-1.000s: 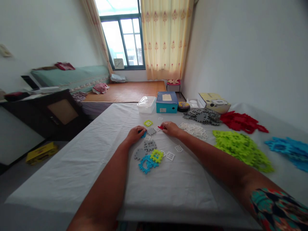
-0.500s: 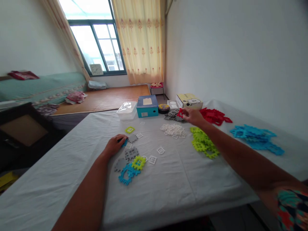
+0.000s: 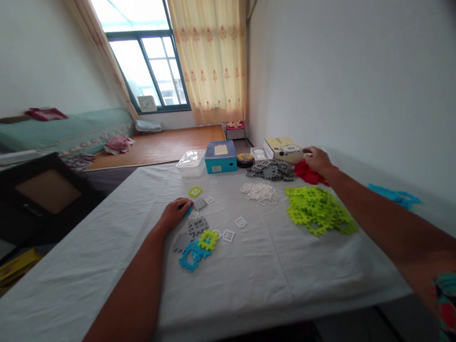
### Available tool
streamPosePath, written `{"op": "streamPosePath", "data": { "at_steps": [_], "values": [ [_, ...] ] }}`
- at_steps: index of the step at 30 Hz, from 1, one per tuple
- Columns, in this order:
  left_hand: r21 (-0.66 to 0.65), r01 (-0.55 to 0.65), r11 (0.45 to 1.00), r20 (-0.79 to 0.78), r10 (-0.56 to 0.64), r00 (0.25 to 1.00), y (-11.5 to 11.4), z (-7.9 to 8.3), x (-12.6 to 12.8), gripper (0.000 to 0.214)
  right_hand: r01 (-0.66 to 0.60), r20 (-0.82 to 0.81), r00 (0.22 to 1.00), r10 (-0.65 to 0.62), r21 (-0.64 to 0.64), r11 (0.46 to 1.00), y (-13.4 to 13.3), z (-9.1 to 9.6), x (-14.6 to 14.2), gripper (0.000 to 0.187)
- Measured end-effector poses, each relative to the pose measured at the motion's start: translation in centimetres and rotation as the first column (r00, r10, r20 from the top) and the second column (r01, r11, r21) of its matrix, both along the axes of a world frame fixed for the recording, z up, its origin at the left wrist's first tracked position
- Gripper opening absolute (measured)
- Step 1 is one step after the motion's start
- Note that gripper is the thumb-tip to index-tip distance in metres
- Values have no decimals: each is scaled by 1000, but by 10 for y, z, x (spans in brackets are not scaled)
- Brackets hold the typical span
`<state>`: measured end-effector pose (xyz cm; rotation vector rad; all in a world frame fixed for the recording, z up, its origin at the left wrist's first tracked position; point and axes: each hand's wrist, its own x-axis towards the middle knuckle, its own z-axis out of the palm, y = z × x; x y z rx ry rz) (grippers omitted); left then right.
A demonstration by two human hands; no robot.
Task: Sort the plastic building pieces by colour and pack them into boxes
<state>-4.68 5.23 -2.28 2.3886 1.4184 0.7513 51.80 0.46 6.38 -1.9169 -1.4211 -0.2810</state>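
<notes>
White cloth covered the worktop (image 3: 270, 285). Nearest on it lay a small joined group: a blue piece (image 3: 190, 255), a lime piece (image 3: 208, 239) touching it, and grey pieces (image 3: 197, 226) just behind. The left hand (image 3: 174, 213) rested palm down beside them, its fingers loosely bent and the tips on a small blue piece (image 3: 187, 210); it was not closed around it. To the right lay a lime green pile (image 3: 318, 211), and behind it a white pile (image 3: 260, 191) of little window frames and a grey pile (image 3: 272, 170). The right hand (image 3: 318, 160) was stretched far, fingers bent down onto the red pile (image 3: 308, 174); whether it pinched a piece I could not tell. Just behind stood a yellow carton (image 3: 283, 148).
</notes>
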Motion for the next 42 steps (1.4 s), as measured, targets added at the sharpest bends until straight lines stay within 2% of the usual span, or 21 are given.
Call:
{"op": "streamPosePath", "data": {
  "at_steps": [2,3,5,7,9,11,15,17,20,24,29,30,32,34,36,39,42],
  "values": [
    [11,18,1000,-7,-18,1000,-2,0,4,40,-195,-17,981,194,-98,976,13,-5,-42,29],
    [13,35,999,-8,-35,999,-4,0,7,38,-315,-19,949,315,-146,938,16,-9,-68,30],
    [-14,105,994,21,-105,994,-8,0,13,36,-518,-3,847,531,-222,826,18,-20,-125,31],
    [-64,204,977,105,-197,975,-10,-1,19,35,-637,9,745,667,-291,714,18,-32,-180,31],
    [-79,213,974,205,-193,960,-11,-2,20,34,-686,20,677,736,-345,640,21,-43,-227,33],
    [-66,103,992,286,-80,955,-8,-3,16,32,-697,27,651,758,-374,612,30,-50,-263,35],
    [-54,-138,989,341,148,928,-1,-6,0,27,-683,22,654,756,-413,603,55,-56,-319,37],
    [-46,-188,981,348,192,918,1,-6,-6,26,-672,44,643,764,-445,592,64,-59,-343,39],
    [-49,-187,981,354,192,916,2,-6,-7,26,-657,72,637,768,-469,590,71,-64,-372,42],
    [-49,-172,984,325,179,929,4,-8,-7,26,-641,87,650,755,-470,606,71,-65,-388,42],
    [-33,-174,984,337,175,925,6,-9,-7,27,-631,75,687,722,-430,645,63,-56,-374,33],
    [-25,-181,983,337,179,924,6,-8,-7,27,-650,19,697,717,-403,644,61,-55,-369,31],
    [-18,-191,981,331,186,925,5,-7,-7,27,-722,-221,686,694,-332,608,58,-54,-359,27],
    [-27,-190,981,321,189,928,4,-5,-6,28,-798,-539,580,611,-225,559,56,-54,-349,24],
    [-42,-189,981,313,193,930,4,-5,-6,28,-827,-752,437,493,-120,549,53,-54,-340,25],
    [-53,-198,979,311,205,928,5,-7,-8,28,-819,-877,303,374,-39,573,48,-51,-327,27],
    [-50,-194,980,299,200,933,7,-9,-10,29,-816,-910,257,325,-24,578,41,-47,-311,22]
  ]
}}
